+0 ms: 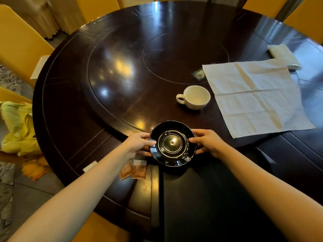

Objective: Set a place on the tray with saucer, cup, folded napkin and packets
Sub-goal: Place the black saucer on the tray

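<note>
Gripping a glossy black round saucer (172, 143) by its opposite rims, the left hand (138, 143) and right hand (208, 142) hold it at the near edge of the polished dark round wooden bench (111, 70). Fingers (151, 143) of each hand curl partly closed, thumbs on top, pinching the rim. A smooth white ceramic cup (194, 96) stands beyond. A creased white square cloth napkin (253, 96) lies unfolded to the right. Two brown paper packets (133, 172) lie flat beside the left wrist.
</note>
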`<control>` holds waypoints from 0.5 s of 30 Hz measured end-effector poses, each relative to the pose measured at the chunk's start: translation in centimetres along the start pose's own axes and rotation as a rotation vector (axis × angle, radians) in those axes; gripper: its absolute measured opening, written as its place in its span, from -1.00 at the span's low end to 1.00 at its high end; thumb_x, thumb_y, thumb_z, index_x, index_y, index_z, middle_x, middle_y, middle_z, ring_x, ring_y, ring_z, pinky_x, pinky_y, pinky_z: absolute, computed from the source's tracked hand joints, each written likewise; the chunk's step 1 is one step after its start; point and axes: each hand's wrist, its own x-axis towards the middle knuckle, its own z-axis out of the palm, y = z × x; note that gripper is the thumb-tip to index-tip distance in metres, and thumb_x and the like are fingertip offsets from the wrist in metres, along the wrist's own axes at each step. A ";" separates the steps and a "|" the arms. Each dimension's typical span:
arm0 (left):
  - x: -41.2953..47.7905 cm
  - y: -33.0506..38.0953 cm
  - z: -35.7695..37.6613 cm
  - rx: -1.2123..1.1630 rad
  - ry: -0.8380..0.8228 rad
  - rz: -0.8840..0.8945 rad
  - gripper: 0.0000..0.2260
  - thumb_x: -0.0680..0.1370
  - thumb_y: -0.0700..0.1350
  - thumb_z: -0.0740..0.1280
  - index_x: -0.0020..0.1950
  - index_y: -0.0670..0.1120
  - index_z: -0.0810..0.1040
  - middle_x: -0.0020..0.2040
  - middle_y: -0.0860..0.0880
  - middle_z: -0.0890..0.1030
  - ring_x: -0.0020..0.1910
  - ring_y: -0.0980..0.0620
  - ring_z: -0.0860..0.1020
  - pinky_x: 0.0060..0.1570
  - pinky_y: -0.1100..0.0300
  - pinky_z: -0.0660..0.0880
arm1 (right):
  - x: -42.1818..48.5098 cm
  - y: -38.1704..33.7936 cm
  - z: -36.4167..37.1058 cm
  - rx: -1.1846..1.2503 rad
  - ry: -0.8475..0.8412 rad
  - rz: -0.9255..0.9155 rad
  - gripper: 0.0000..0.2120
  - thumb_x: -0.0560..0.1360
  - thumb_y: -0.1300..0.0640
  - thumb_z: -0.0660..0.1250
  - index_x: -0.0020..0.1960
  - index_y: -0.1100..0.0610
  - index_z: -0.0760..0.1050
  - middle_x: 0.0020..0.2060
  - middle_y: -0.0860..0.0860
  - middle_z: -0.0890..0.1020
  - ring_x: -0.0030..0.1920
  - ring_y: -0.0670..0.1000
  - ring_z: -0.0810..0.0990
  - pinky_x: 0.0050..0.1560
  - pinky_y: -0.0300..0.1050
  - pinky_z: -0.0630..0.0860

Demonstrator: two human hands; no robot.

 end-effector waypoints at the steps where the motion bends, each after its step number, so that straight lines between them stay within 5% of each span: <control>1: -0.5 -0.7 0.8 0.001 0.021 -0.008 -0.77 0.47 -0.33 0.35 0.11 -0.16 0.54 -0.23 -0.10 0.62 -0.46 0.13 0.63 -0.50 0.26 0.56 | -0.7 0.9 -0.3 -0.001 0.003 -0.006 -0.57 0.47 0.33 0.32 0.30 0.08 0.46 -0.07 0.04 0.64 -0.19 0.00 0.66 -0.38 -0.13 0.64; 15: -4.0 -8.6 8.8 0.311 0.130 -0.065 -0.84 0.43 -0.35 0.40 -0.02 -0.25 0.53 -0.21 -0.11 0.56 -0.22 -0.04 0.62 -0.42 0.24 0.60 | -5.9 12.0 -2.6 -0.048 -0.013 0.056 -0.56 0.47 0.32 0.32 0.30 0.04 0.44 -0.05 0.06 0.64 -0.19 -0.02 0.70 -0.38 -0.19 0.59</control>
